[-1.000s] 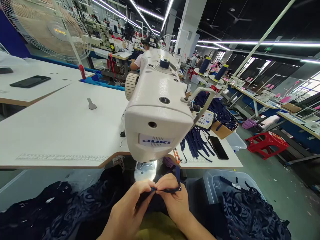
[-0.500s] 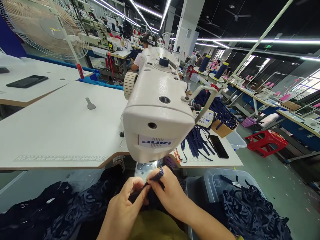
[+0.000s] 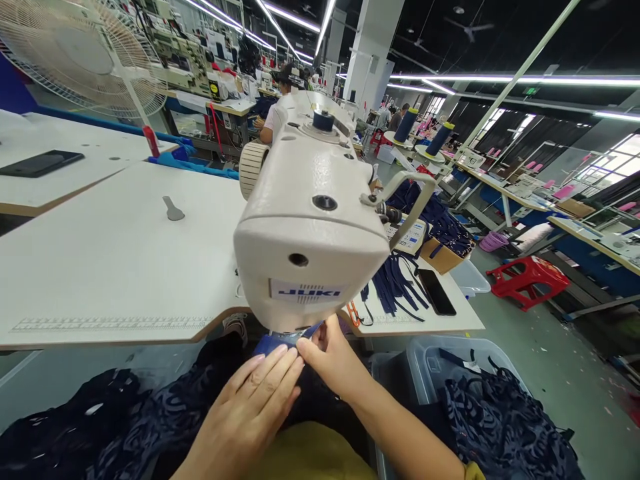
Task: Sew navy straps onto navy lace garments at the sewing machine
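Note:
The white sewing machine [image 3: 311, 247] stands right in front of me, its head leaning over both hands. A dark blue piece of fabric [image 3: 269, 343] lies under the head, lit by the machine's lamp. My left hand [image 3: 253, 400] rests on it with the fingers stretched out flat and side by side. To its right, my right hand [image 3: 336, 360] is closed, pinching the fabric's right end between thumb and fingers. The two hands nearly meet at the fingertips. The machine's head hides the needle and presser foot.
Navy straps [image 3: 397, 287], a phone [image 3: 437, 292] and orange-handled snips [image 3: 353, 313] lie on the right of the white table [image 3: 120, 267]. A clear bin [image 3: 417, 353] of patterned garments stands at lower right. More dark garments [image 3: 150, 420] lie at lower left.
My left hand has gone from pinching the fabric strip to lying flat with fingers extended. The fabric has moved in under the machine head. My right hand still pinches it.

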A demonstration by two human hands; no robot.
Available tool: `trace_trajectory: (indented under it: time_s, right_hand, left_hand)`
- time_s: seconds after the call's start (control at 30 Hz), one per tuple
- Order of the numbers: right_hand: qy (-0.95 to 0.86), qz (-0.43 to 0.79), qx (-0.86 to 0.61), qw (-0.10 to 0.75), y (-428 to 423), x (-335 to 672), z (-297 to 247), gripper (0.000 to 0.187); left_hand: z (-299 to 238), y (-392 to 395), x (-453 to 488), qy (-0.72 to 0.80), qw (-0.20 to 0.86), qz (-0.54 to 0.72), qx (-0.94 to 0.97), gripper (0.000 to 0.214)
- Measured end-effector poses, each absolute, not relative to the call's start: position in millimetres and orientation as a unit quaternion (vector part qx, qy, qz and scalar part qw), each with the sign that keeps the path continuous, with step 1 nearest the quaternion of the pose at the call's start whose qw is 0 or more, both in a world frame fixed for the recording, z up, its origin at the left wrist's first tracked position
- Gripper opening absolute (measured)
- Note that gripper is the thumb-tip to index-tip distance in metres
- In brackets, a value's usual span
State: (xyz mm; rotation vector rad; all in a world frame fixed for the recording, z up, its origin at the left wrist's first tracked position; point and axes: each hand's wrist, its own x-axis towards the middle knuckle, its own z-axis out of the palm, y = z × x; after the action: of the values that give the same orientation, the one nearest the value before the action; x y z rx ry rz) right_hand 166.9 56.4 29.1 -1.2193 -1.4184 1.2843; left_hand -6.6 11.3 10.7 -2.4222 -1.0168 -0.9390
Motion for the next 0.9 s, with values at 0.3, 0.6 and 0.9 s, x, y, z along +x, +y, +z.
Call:
trace_trajectory:
  time_s: [0.3,0.6,0.9]
  right_hand:
    - [-0.57,0.535,-0.44,0.442,66,170,24,0.017]
    - [-0.66,0.411,-0.477,0.411,85,181,23,0.006]
    - [-0.685,0.343,-0.486,0.421,96,171,24,0.01]
  left_hand:
    - [-9,17,-6,-0.413,0.16,-0.291,-0.848,0.052]
    - [-1,19,-1,-0.407,0.185,-0.282,-0.849,0.046]
    - [5,18,3,-0.421,0.213,-0.29,-0.833,0.042]
